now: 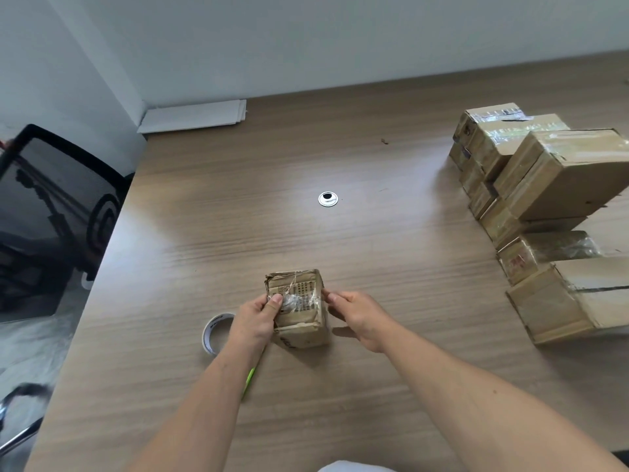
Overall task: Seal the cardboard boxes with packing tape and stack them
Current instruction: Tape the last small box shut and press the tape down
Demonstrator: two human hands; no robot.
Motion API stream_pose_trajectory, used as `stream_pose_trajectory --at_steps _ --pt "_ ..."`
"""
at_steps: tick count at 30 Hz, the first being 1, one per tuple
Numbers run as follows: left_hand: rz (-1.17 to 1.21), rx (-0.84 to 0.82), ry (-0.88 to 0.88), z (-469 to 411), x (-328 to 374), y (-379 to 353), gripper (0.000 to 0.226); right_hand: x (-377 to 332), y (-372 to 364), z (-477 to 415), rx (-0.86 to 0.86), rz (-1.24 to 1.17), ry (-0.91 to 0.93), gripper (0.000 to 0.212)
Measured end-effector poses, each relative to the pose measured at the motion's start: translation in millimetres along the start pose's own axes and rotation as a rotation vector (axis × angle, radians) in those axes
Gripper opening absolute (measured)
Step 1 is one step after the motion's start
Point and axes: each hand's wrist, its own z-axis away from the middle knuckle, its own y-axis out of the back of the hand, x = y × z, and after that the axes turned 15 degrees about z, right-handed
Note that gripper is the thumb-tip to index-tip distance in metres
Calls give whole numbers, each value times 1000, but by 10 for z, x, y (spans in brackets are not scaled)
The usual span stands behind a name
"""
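Desk top (238, 233): wood-grain laminate, smooth, matt w/ a soft sheen where light falls. Small box (303, 332): brown cardboard, worn, edges frayed & creased; clear tape (292, 301) across its top is glossy & wrinkled. Stacked boxes (551, 185), right: same brown cardboard, matt, w/ strips of shiny clear tape. Tape roll (213, 332): whitish, glossy film. Grommet (327, 199), desk centre: bright polished metal rim, black insert. Chair back (51, 199), left: black mesh cloth in a black frame. Sheets (195, 115), far edge: white paper, matt. Slim green tool (250, 379): smooth plastic. Wall (306, 35): pale, matt paint.
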Motion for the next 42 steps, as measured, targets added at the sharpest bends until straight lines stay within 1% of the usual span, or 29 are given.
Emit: stream_pose_trajectory --at_steps 2,5,7,8,10,11,13,14,16,17,19,20,21,23,24,25,26,29,31,32,34,35,36,38,39,42 --pt "80 -5 58 15 46 50 28 65 -1 -26 84 67 10 22" --pt "161 -9 87 20 36 82 30 159 -11 -90 228 57 27 19" --pt "241 1 99 40 28 53 27 233 29 -136 308 78 54 18" --pt "285 2 108 54 30 29 25 239 52 -120 346 62 54 22" --pt "379 0 124 78 17 -24 22 261 121 -107 400 27 53 39" --pt "420 -1 135 74 -3 -44 21 258 152 -86 390 8 47 48" --pt "474 -3 154 58 -50 -62 20 279 178 -77 308 -96 14 70" --pt "504 -2 166 41 -77 -65 20 284 182 -75 250 -166 -9 74" --pt "547 -8 209 32 -136 -89 21 264 183 -46 159 -255 -40 53" --pt "543 -9 223 52 -137 -121 23 269 179 -56 152 -267 -41 49" --pt "458 0 222 74 -156 -176 25 272 167 -77 163 -229 -20 62" --pt "391 17 211 67 -185 -197 24 262 161 -82 188 -191 11 62" --pt "324 51 195 49 -218 -211 22 236 160 -62 221 -156 43 53" --pt "180 144 167 -17 -294 -211 25 240 186 -67 297 -28 81 24" --pt "147 172 169 -32 -314 -215 25 229 194 -48 320 37 90 17" --pt "144 184 176 -28 -320 -228 22 236 187 -52 339 91 98 16" --pt "138 199 184 -26 -330 -243 24 232 171 -43 358 137 109 19" --pt "79 247 182 8 -323 -285 53 224 89 -22 408 260 102 29" --pt "136 195 182 14 -347 -288 69 175 39 47 461 339 87 30" --pt "172 153 188 30 -352 -305 70 156 10 61 486 362 73 29" --pt "138 134 140 85 -324 -355 60 147 -50 51 490 380 50 33" --pt "58 155 96 120 -302 -384 53 153 -89 25 476 395 44 41" --pt "-27 166 63 153 -294 -407 51 157 -126 0 465 411 32 52" --pt "-182 156 27 201 -256 -453 61 150 -156 -37 462 430 5 64" --pt "-226 155 25 209 -232 -474 60 139 -154 -42 465 442 -4 66" --pt "-263 146 25 217 -175 -501 31 130 -143 -54 486 469 -7 60"
